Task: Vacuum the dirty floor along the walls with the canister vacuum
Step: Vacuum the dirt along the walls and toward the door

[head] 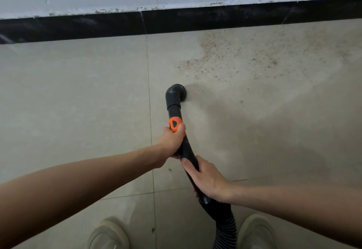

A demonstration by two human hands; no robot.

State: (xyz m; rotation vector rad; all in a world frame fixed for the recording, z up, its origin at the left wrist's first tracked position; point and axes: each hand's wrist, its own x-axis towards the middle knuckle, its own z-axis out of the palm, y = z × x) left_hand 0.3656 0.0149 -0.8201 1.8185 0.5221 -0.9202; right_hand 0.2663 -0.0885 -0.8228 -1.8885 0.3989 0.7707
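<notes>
Hands point(172, 141) point(207, 178) grip the vacuum wand point(186, 151), arms outstretched.

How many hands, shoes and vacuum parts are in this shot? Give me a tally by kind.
Hands: 2, left hand and right hand
Shoes: 2, left shoe and right shoe
Vacuum parts: 3, nozzle, wand, ribbed hose
Total: 7
</notes>
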